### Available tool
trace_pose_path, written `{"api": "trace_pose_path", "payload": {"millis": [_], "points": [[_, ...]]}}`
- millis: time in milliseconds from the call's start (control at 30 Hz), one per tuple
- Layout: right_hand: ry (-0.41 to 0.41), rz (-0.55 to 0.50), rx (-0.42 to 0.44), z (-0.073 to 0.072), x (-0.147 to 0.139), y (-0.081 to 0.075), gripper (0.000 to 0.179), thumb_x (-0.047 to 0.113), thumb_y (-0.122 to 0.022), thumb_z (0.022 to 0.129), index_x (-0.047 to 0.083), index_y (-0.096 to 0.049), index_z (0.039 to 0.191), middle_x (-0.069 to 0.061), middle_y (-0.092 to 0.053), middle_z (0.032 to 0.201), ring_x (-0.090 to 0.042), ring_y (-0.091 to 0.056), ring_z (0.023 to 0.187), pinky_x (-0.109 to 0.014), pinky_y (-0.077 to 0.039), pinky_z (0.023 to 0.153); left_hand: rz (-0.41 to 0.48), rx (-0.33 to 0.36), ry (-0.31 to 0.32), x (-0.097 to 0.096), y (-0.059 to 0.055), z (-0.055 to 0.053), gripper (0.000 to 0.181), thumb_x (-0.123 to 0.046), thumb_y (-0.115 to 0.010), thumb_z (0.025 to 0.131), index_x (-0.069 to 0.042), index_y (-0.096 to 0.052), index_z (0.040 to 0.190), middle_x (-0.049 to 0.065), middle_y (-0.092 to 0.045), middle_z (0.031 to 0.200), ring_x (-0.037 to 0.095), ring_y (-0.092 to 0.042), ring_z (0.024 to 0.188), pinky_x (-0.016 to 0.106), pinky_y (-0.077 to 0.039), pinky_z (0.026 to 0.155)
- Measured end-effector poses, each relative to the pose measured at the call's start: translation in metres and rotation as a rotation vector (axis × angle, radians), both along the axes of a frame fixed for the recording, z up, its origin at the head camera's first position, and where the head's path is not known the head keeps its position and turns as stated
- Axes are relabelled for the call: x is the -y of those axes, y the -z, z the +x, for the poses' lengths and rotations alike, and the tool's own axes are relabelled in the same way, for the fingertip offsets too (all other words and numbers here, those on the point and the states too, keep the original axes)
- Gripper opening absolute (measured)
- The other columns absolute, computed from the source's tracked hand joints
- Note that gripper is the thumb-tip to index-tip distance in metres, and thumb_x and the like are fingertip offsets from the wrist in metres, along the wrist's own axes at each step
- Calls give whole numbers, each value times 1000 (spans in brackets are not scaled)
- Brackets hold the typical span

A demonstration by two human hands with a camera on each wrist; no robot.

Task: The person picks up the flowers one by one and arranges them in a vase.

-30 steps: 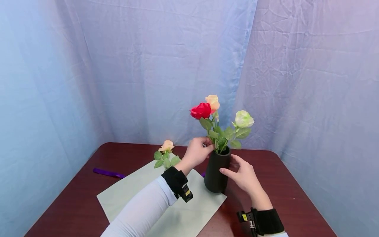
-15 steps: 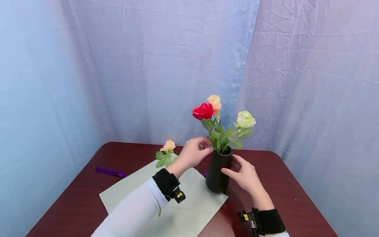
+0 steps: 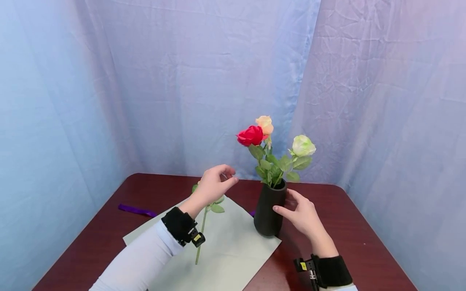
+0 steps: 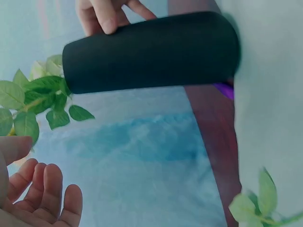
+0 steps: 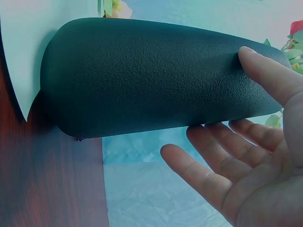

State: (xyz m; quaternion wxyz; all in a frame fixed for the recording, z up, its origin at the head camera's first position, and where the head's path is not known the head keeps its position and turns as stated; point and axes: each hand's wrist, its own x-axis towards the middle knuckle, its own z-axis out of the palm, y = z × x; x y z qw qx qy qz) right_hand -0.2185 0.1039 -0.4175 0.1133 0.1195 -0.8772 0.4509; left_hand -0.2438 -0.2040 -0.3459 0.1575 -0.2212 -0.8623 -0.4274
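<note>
A dark vase point(image 3: 268, 214) stands on the right corner of a pale sheet of paper point(image 3: 236, 250). In it are a red rose point(image 3: 249, 136), a peach rose point(image 3: 265, 124) and a white-green rose point(image 3: 303, 146) with green leaves. My right hand point(image 3: 301, 212) holds the vase from the right, thumb across the front and fingertips along the far side. Left of the vase, my left hand point(image 3: 212, 184) hovers with loosely bent fingers and nothing in them. Under it lies another rose stem point(image 3: 201, 238) on the paper, its bloom hidden behind the hand.
A purple ribbon point(image 3: 135, 210) runs under the paper, one end showing at the left and a bit beside the vase. The dark red table point(image 3: 335, 226) has a curtain point(image 3: 204, 89) behind it and at both sides.
My left hand has come away from the stems at the vase mouth and moved left over the lying rose, covering its bloom. My right hand keeps its hold on the vase.
</note>
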Motion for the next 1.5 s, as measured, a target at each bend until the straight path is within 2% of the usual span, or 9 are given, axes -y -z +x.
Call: {"api": "trace_pose_path", "payload": {"millis": [133, 400, 567, 800, 1000, 1233, 1367, 1500], "points": [[2, 1, 7, 0, 0, 0, 76, 39, -82, 87, 10, -49, 149, -15, -62, 135, -34, -63, 120, -50, -55, 90, -11, 20, -7, 13, 4, 1, 18, -25, -76, 94, -14, -71, 107, -4, -66, 94, 16, -62, 83, 33, -53, 76], [5, 4, 10, 1, 0, 0, 76, 38, -82, 87, 10, -48, 149, -16, -62, 136, -34, -63, 120, -51, -55, 90, -47, 53, -46, 34, 13, -1, 18, -26, -75, 94, -15, -71, 108, -4, -67, 94, 14, -62, 82, 33, -53, 72], [4, 8, 7, 1, -1, 2, 76, 38, -82, 88, 9, -48, 150, -17, -61, 136, -34, -63, 120, -51, -55, 90, -64, 89, -111, 46, 22, -5, 19, -28, -75, 94, -15, -70, 107, -3, -68, 96, 16, -64, 86, 34, -54, 75], [5, 7, 5, 1, 0, 2, 75, 38, -82, 88, 10, -48, 149, -16, -62, 136, -34, -63, 120, -52, -54, 91, -111, 169, -223, 62, 36, -15, 25, -29, -74, 95, -10, -70, 110, 1, -68, 101, 20, -63, 98, 39, -53, 83], [3, 7, 4, 1, 0, 1, 75, 37, -82, 88, 10, -49, 149, -16, -62, 136, -34, -63, 120, -52, -54, 91, -157, 223, -273, 76, 50, -23, 26, -27, -74, 93, -6, -70, 107, 5, -69, 100, 21, -62, 89, 38, -53, 78], [-3, 9, 1, 1, 1, 1, 75, 39, -82, 88, 10, -48, 149, -16, -62, 136, -34, -63, 120, -52, -55, 90, -228, 325, -315, 89, 68, -29, 36, -30, -75, 94, -1, -69, 115, 11, -69, 110, 25, -66, 95, 41, -56, 80], [-4, 11, 3, 0, 0, 0, 76, 40, -81, 88, 10, -48, 149, -16, -61, 136, -34, -62, 121, -52, -54, 91, -244, 351, -318, 91, 71, -30, 32, -28, -74, 94, -2, -70, 110, 10, -70, 103, 23, -65, 86, 40, -55, 74], [-3, 6, 7, -1, 0, 0, 77, 41, -81, 88, 11, -48, 150, -16, -61, 137, -34, -62, 121, -53, -53, 92, -272, 345, -315, 88, 75, -30, 26, -28, -74, 93, -4, -71, 103, 6, -69, 95, 19, -62, 77, 38, -51, 68]]}}
